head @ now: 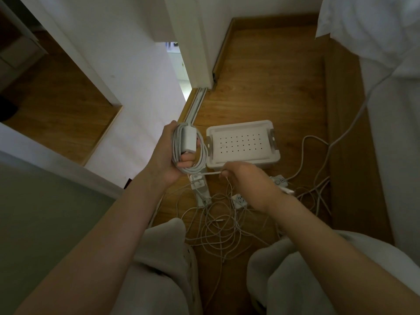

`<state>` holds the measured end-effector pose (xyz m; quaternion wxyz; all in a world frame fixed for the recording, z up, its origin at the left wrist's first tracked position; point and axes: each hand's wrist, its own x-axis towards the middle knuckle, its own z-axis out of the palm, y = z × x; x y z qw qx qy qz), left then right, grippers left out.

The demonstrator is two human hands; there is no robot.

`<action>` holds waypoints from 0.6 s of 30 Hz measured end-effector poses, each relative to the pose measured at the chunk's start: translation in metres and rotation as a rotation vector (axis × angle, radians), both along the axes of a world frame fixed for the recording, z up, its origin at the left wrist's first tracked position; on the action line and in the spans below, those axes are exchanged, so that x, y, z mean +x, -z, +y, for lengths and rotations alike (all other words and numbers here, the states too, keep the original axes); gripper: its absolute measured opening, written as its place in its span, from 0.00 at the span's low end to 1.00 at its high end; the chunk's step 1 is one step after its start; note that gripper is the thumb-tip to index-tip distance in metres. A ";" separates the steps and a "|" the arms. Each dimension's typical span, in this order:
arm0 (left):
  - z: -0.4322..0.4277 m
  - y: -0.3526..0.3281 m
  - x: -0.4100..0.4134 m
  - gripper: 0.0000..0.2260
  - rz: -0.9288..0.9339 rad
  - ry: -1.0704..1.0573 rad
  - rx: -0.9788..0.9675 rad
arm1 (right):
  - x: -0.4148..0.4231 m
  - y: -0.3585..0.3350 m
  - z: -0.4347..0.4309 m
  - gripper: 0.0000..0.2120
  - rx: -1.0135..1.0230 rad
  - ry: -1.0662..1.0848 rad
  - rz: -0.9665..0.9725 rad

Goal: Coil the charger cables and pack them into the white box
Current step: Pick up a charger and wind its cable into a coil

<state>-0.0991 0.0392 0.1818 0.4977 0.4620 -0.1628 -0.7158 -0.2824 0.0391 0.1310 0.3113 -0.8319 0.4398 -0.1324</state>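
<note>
The brown wooden plank floor [261, 76] carries everything below the hands. The white rectangular plastic box [241, 130] sits just beyond the right-hand grip and to the right of the left-hand grip. Its perforated face is up, and I take that for a lid that is on. A loose tangle of thin white cables [218, 223] sprawls beneath and behind both grips, toward the knees.

The left hand [168, 155] holds a thick coil of white charger cable [176, 142], fingers curled through the loops. A white rectangular charger brick [189, 140] lies against the coil, its long axis running away from the wrist. The right hand [245, 178] pinches the free tail of that white cable [210, 173] between thumb and fingertips.

The tail runs almost level between the two grips, from the coil's lower edge rightward to the pinch. So the last loop has to travel leftward, toward the coil, and the right hand does the carrying. Once it is tucked, the box is nearer the right hand, which would probably have to open it before the left brings the bundle across.
</note>
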 end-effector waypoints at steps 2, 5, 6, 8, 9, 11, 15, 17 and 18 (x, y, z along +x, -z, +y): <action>0.001 0.000 0.002 0.20 -0.114 0.063 -0.016 | -0.005 -0.004 -0.006 0.11 -0.066 0.032 0.033; 0.002 0.001 0.003 0.20 -0.215 0.108 -0.022 | -0.009 -0.007 -0.011 0.12 -0.113 0.062 0.101; 0.003 0.001 0.003 0.21 -0.239 0.121 -0.017 | -0.011 -0.008 -0.012 0.12 -0.105 0.074 0.137; 0.004 0.002 0.005 0.23 -0.305 0.153 -0.014 | -0.017 -0.006 -0.016 0.11 -0.106 0.088 0.254; 0.004 0.002 0.006 0.24 -0.354 0.169 -0.017 | -0.021 -0.004 -0.019 0.11 -0.108 0.100 0.310; 0.006 0.002 0.006 0.24 -0.493 0.188 -0.015 | -0.027 -0.002 -0.023 0.10 -0.050 0.146 0.318; 0.009 0.001 -0.001 0.23 -0.767 0.197 0.029 | -0.023 -0.013 -0.027 0.05 0.501 0.397 -0.340; 0.010 0.002 -0.004 0.23 -0.769 0.191 0.044 | -0.021 -0.024 -0.026 0.07 0.832 0.473 -0.715; 0.010 0.002 -0.004 0.23 -0.752 0.190 0.048 | -0.020 -0.030 -0.025 0.08 0.961 0.469 -0.862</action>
